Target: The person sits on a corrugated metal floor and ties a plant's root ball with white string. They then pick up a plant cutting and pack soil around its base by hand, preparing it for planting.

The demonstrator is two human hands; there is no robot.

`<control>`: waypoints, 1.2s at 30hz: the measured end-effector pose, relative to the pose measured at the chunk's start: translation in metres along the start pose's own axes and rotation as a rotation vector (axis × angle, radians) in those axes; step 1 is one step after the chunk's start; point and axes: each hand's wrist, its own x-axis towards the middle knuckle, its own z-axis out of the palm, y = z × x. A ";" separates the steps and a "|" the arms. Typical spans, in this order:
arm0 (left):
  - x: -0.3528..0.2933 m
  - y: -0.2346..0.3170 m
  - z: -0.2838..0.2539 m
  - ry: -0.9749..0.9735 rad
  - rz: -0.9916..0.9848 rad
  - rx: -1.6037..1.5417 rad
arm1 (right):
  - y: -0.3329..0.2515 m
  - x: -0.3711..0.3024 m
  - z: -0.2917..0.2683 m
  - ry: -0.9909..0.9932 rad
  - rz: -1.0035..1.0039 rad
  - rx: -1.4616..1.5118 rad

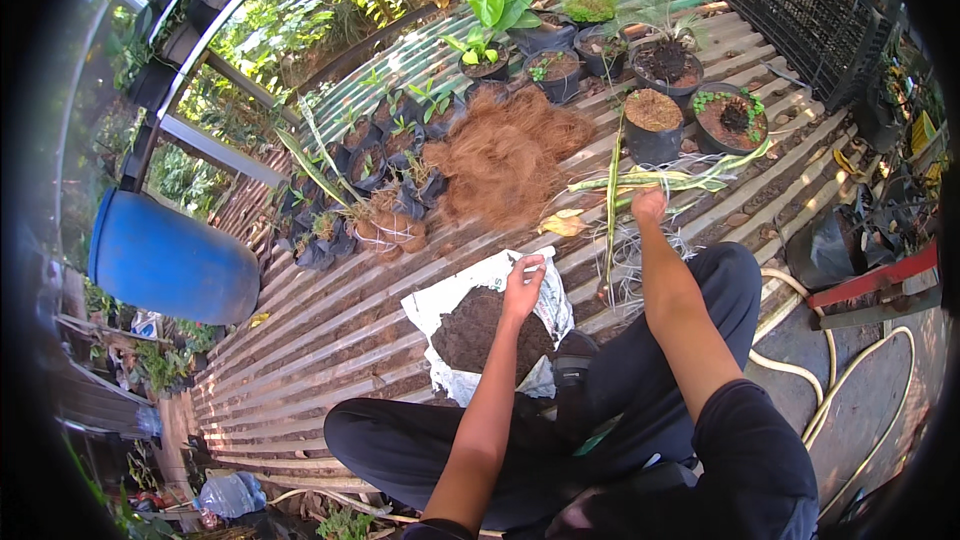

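Observation:
In front of my crossed legs lies an opened white sack [425, 310] with dark soil [485, 332] in it. Over the sack's far right edge is my left hand [525, 287], its fingers drawn together; whatever is in them is too small to make out. Farther right, my right hand [650, 204] is closed at the near side of a bunch of long green-and-yellow snake plant leaves [690, 180]. What its fingers hold is hidden. A single long leaf [612, 205] lies just left of that hand. Thin white strings [640, 260] are tangled below it.
Brown coconut fibre [515, 155] is heaped beyond the sack. Several seedlings in black bags [400, 140] and a tied fibre root ball [390, 230] stand to its left. Potted plants [730, 118] line the back right. A blue barrel [175, 258] is at left, a hose [825, 370] at right.

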 end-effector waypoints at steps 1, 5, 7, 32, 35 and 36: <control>0.000 0.003 0.001 -0.004 -0.004 -0.012 | 0.000 0.004 0.001 0.040 0.007 0.058; -0.002 0.013 0.002 -0.052 0.043 0.010 | -0.003 0.026 0.007 -0.128 0.005 -0.047; -0.002 0.013 0.003 -0.062 0.022 0.012 | 0.001 0.025 0.010 -0.209 -0.020 0.011; 0.002 0.011 0.006 -0.068 -0.106 -0.175 | 0.016 0.036 0.063 -0.191 0.341 1.068; 0.001 0.014 0.007 -0.076 -0.118 -0.196 | -0.006 0.029 0.051 -0.078 0.321 0.881; 0.001 0.015 0.008 -0.074 -0.092 -0.192 | -0.015 0.023 0.044 -0.029 0.335 0.800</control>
